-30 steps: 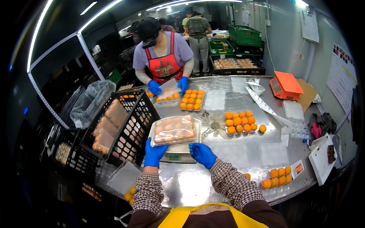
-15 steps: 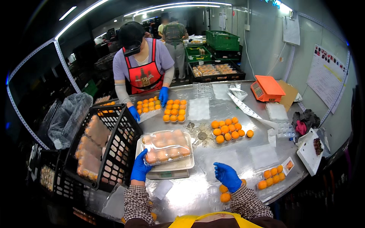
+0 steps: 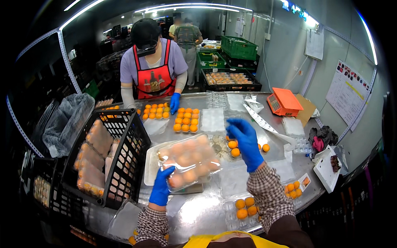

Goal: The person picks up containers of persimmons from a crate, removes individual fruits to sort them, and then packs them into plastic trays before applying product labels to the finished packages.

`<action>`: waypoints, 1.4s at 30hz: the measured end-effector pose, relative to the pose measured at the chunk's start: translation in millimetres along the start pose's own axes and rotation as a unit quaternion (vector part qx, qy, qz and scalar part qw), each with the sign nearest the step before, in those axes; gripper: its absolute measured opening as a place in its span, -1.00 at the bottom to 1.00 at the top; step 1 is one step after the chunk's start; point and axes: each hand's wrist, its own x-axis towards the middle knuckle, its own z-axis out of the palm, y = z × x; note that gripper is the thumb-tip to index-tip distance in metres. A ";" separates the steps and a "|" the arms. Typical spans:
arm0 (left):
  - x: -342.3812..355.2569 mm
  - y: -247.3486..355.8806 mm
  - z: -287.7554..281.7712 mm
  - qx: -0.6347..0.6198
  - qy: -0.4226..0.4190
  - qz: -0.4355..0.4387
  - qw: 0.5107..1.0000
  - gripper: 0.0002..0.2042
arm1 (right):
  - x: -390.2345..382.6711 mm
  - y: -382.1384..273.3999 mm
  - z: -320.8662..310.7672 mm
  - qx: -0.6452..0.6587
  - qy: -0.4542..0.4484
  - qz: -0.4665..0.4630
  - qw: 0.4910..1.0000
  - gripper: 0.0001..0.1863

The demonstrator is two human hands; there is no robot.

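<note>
A clear lidded pack of orange fruit (image 3: 192,159), its top pale pink, is held by its near left corner in my left hand (image 3: 161,188), blue-gloved with fingers closed on it. Tilted, the pack hangs over a white weighing scale (image 3: 149,175), hiding much of it. My right hand (image 3: 247,144), also gloved, is raised to the right of the pack, fingers loosely bent and apart from it. Behind that hand, a tray of oranges (image 3: 233,151) is partly hidden. Below my right forearm lies a part-filled clear tray of oranges (image 3: 247,208).
A black crate (image 3: 132,144) of fruit packs stands at the left. Across the steel table (image 3: 198,219), a co-worker (image 3: 155,70) in a red apron handles orange trays (image 3: 187,120). An orange scale (image 3: 285,102), a paper label strip (image 3: 264,122) and a white foam tray (image 3: 326,167) lie rightward.
My left hand has lifted the pack off the white scale and shifted it right, tilting it. My right hand has risen and moved farther from me. The co-worker's hand has moved slightly.
</note>
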 end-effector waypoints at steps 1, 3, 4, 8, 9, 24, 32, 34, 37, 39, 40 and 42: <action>-5.2 -9.3 13.5 0.052 0.008 0.016 0.999 -0.68 | 7.9 -8.7 13.9 0.009 -0.006 -0.039 0.999 -0.77; -7.8 -37.4 45.3 0.058 -0.046 0.030 0.997 -0.71 | 17.4 -27.3 45.1 0.009 -0.034 -0.132 0.991 -0.77; -9.2 -54.5 49.3 0.058 -0.049 0.031 0.997 -0.70 | 11.7 -42.6 75.1 0.053 -0.069 -0.094 0.992 -0.77; -21.3 -104.3 85.8 -0.013 -0.022 -0.043 0.999 -0.63 | -18.1 -49.5 157.0 -0.078 -0.204 -0.245 0.945 -0.70; -20.2 -108.2 88.2 -0.010 -0.030 -0.040 0.999 -0.62 | -25.1 -53.8 162.9 -0.078 -0.234 -0.227 0.942 -0.69; -97.9 -80.4 129.3 0.016 -0.033 -0.134 0.990 -0.52 | 12.6 -8.5 -68.7 -0.289 0.156 -0.293 0.898 -0.79; -97.0 -97.5 148.6 0.090 0.026 -0.162 0.982 -0.47 | -12.4 -24.0 40.2 -0.247 0.107 -0.426 0.864 -0.69; -97.4 -102.6 153.5 0.081 0.046 -0.162 0.982 -0.46 | -38.8 -42.1 68.3 -0.233 0.083 -0.426 0.871 -0.69; -104.8 -111.2 155.0 0.076 0.060 -0.182 0.978 -0.53 | -57.2 -50.5 94.7 -0.188 0.052 -0.455 0.869 -0.69; -109.6 -114.6 146.6 0.074 0.040 -0.206 0.975 -0.55 | -65.0 -45.6 112.1 -0.185 0.001 -0.444 0.876 -0.68; -113.1 -114.2 144.0 0.077 0.029 -0.215 0.973 -0.56 | -69.7 -46.6 120.0 -0.187 -0.032 -0.429 0.883 -0.68; -120.3 -113.0 139.5 0.088 0.011 -0.227 0.970 -0.58 | -72.8 -47.2 129.7 -0.185 -0.074 -0.416 0.887 -0.69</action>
